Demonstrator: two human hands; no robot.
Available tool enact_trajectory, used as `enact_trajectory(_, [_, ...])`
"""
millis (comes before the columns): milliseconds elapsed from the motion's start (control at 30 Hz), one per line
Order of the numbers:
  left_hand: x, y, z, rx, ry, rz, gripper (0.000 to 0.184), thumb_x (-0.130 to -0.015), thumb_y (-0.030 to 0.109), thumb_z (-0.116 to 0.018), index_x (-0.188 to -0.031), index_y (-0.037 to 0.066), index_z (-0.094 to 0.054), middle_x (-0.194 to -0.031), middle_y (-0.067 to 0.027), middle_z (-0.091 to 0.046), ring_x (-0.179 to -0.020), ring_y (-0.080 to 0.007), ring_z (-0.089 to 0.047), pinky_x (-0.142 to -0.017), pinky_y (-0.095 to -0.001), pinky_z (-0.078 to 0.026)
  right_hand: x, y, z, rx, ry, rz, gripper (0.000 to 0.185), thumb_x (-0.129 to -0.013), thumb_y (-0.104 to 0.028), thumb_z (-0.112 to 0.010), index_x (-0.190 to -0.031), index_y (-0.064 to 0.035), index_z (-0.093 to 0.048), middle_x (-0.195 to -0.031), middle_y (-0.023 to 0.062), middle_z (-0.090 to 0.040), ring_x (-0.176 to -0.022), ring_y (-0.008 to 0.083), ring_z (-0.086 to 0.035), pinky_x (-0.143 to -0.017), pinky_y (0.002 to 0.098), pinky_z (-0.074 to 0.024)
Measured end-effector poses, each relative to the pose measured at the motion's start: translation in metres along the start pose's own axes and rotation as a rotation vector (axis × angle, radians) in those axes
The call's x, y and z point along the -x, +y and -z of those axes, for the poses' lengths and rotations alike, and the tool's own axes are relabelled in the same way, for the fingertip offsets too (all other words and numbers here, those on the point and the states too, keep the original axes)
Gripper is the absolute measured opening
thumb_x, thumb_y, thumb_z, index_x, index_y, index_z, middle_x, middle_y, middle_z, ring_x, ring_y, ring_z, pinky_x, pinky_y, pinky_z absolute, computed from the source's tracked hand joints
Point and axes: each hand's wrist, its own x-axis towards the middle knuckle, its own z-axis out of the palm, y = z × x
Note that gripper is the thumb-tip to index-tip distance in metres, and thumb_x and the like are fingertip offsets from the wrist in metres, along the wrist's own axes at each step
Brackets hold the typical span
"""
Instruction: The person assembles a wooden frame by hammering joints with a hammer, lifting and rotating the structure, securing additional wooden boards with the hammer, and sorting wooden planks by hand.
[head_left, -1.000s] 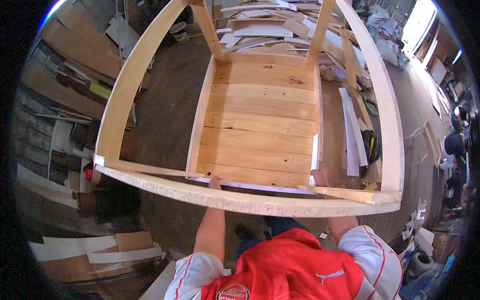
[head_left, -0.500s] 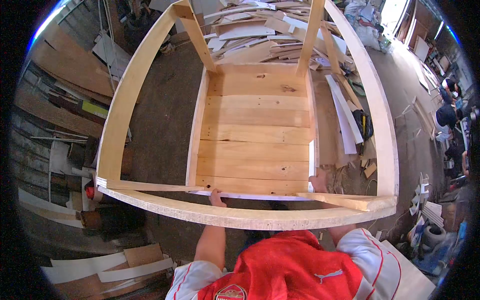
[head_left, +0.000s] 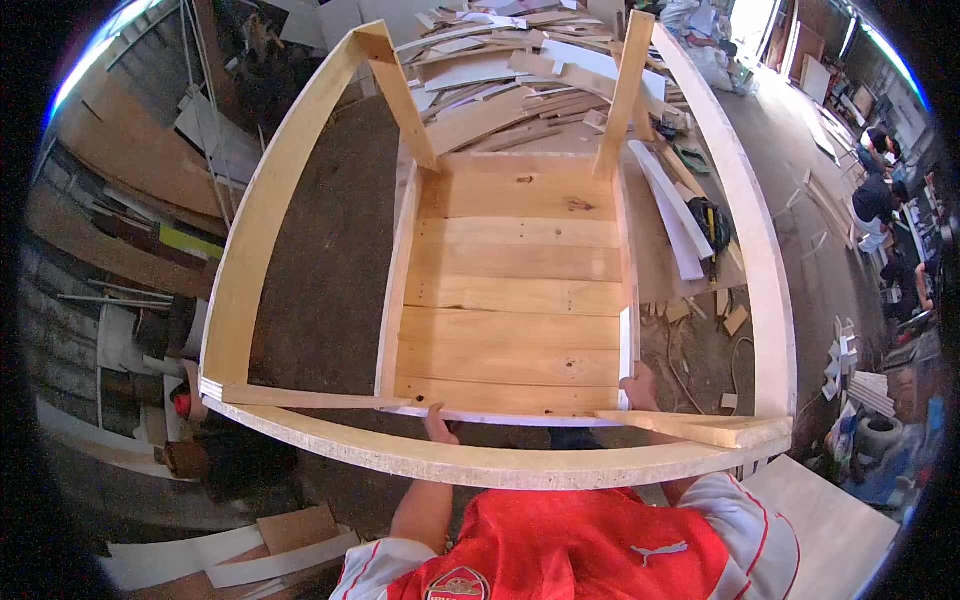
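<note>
A wooden frame fills the middle of the view: a large square outer rim (head_left: 470,468), joined by wooden legs (head_left: 627,95) to a smaller slatted panel (head_left: 520,330) below it. My left hand (head_left: 438,425) is closed on the panel's near edge, left of centre, with the fingertips over the top. Around the panel's near right corner my right hand (head_left: 640,388) is closed, its fingers partly hidden by the side edge. The rim and a leg cross in front of both forearms.
Beyond the frame lies a pile of wood offcuts (head_left: 540,105). Boards (head_left: 130,140) lean along the left, and scrap pieces (head_left: 240,550) lie at lower left. A pale sheet (head_left: 820,515) is at lower right. Other people (head_left: 875,195) work at far right.
The frame and both hands appear slightly lower in view, and more of the offcut pile shows beyond the panel. Both hands keep their hold on the panel.
</note>
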Motion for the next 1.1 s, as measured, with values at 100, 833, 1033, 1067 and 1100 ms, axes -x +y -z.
enact_trajectory(100, [0.005,0.005,-0.003,0.462,-0.241,0.027,0.047,-0.089,0.041,-0.065,-0.127,0.014,-0.055,-0.108,-0.0064,-0.066,-0.088,-0.0253,-0.066,-0.074,-0.0414,-0.058,-0.002,-0.009,0.001,-0.06,0.002,-0.092,0.04,-0.065,-0.007,-0.065,-0.104,-0.0011,-0.07,-0.087,0.015,-0.072,-0.081,0.0269,-0.068,-0.075,0.0388,-0.0532])
enact_trajectory(833, [0.046,0.056,0.025,0.266,-0.233,0.164,0.063,-0.091,0.067,-0.054,-0.125,0.014,-0.059,-0.108,-0.0044,-0.067,-0.092,-0.0242,-0.065,-0.077,-0.0418,-0.056,-0.034,0.102,-0.002,0.076,-0.018,-0.095,0.04,-0.061,-0.001,-0.066,-0.101,0.0013,-0.072,-0.087,0.0078,-0.073,-0.081,0.0195,-0.068,-0.07,0.0361,-0.0537])
enact_trajectory(1033, [0.08,0.088,-0.002,0.309,-0.18,0.149,0.061,-0.093,0.068,-0.051,-0.122,0.015,-0.059,-0.102,-0.0033,-0.067,-0.087,-0.022,-0.065,-0.072,-0.0397,-0.056,-0.043,0.058,0.038,0.388,0.056,-0.179,0.034,-0.061,-0.008,-0.071,-0.093,0.0023,-0.074,-0.088,0.0098,-0.073,-0.08,0.0212,-0.068,-0.07,0.0368,-0.0539])
enact_trajectory(1067, [0.076,0.088,-0.002,0.259,-0.184,0.09,0.059,-0.093,0.065,-0.055,-0.122,0.014,-0.057,-0.104,-0.0025,-0.065,-0.089,-0.0212,-0.064,-0.071,-0.0384,-0.056,-0.047,0.06,0.045,0.275,0.02,-0.156,0.034,-0.061,-0.006,-0.07,-0.093,0.003,-0.074,-0.087,0.0093,-0.073,-0.079,0.0207,-0.067,-0.07,0.0366,-0.0538])
enact_trajectory(1100, [0.079,0.091,-0.005,0.264,-0.187,0.074,0.058,-0.093,0.064,-0.056,-0.123,0.014,-0.056,-0.105,-0.0025,-0.065,-0.089,-0.0212,-0.064,-0.072,-0.0395,-0.057,-0.051,0.067,0.051,0.162,-0.015,-0.135,0.034,-0.061,-0.005,-0.07,-0.093,0.0037,-0.074,-0.086,0.0087,-0.072,-0.078,0.0202,-0.066,-0.07,0.0364,-0.0538])
